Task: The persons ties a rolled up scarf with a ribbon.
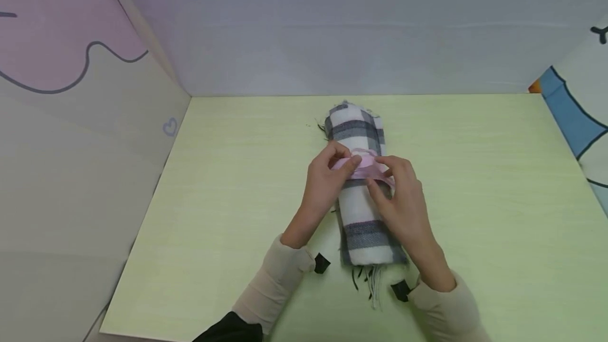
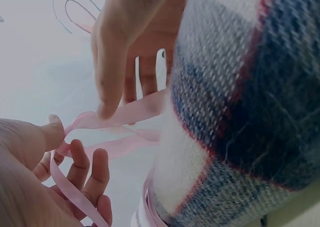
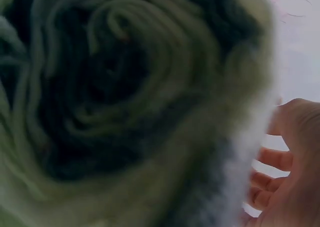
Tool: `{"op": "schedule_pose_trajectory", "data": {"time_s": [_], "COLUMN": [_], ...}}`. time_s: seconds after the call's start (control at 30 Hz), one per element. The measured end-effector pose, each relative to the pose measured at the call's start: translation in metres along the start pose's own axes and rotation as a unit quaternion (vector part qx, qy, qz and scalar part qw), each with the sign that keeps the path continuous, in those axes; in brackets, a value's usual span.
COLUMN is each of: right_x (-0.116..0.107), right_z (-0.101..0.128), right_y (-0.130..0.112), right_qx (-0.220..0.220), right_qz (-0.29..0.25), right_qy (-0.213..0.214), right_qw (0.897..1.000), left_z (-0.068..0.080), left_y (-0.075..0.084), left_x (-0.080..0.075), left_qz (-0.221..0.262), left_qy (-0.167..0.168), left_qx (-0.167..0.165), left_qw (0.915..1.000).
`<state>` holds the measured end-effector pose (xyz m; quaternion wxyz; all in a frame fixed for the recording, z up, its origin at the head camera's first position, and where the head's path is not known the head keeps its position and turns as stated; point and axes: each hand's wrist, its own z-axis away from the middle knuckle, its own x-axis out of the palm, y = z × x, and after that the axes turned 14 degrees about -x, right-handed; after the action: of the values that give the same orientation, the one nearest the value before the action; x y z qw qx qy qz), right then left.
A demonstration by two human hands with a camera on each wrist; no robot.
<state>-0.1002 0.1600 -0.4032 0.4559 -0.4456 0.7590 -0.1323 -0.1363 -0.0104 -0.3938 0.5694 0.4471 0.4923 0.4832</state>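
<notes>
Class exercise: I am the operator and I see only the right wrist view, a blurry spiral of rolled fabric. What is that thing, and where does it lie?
Observer: A rolled plaid scarf, lying on a pale green table.
Operator: What are the hands doing?
Observer: The left hand and right hand both pinch a pink ribbon wrapped around the roll's middle.
Operator: Any loose ends?
Observer: Fringe hangs from the near end.

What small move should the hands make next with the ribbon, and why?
Probably pull the two ends apart to snug the crossing down. The pink ribbon already goes round the middle of the rolled scarf, the left hand and right hand each pinch a strand, and the left wrist view shows the strands crossed but slack beside the roll.
</notes>
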Motion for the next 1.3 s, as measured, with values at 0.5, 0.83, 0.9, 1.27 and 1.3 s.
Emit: {"op": "schedule_pose_trajectory", "data": {"time_s": [0.5,0.83,0.9,1.27,1.3], "right_x": [-0.005,-0.017,-0.019,-0.026,-0.027], "right_z": [-0.006,-0.011,-0.012,-0.017,-0.017], "right_y": [-0.004,-0.006,-0.006,-0.009,-0.009], "right_qx": [0.09,0.125,0.131,0.154,0.153], "right_qz": [-0.096,-0.17,-0.184,-0.195,-0.193], "right_qy": [-0.032,-0.091,-0.096,-0.129,-0.132], "right_qw": [0.991,0.973,0.969,0.96,0.96], "left_z": [0.002,0.002,0.003,0.005,0.005], "left_y": [-0.003,-0.005,-0.004,-0.002,-0.002], "left_x": [0.004,0.005,0.004,0.003,0.003], "left_qz": [0.012,0.105,0.128,0.167,0.169], "left_qy": [0.005,-0.047,-0.065,-0.084,-0.082], "left_qx": [0.038,0.074,0.066,0.055,0.055], "left_qw": [0.9992,0.9906,0.9874,0.9807,0.9808]}}
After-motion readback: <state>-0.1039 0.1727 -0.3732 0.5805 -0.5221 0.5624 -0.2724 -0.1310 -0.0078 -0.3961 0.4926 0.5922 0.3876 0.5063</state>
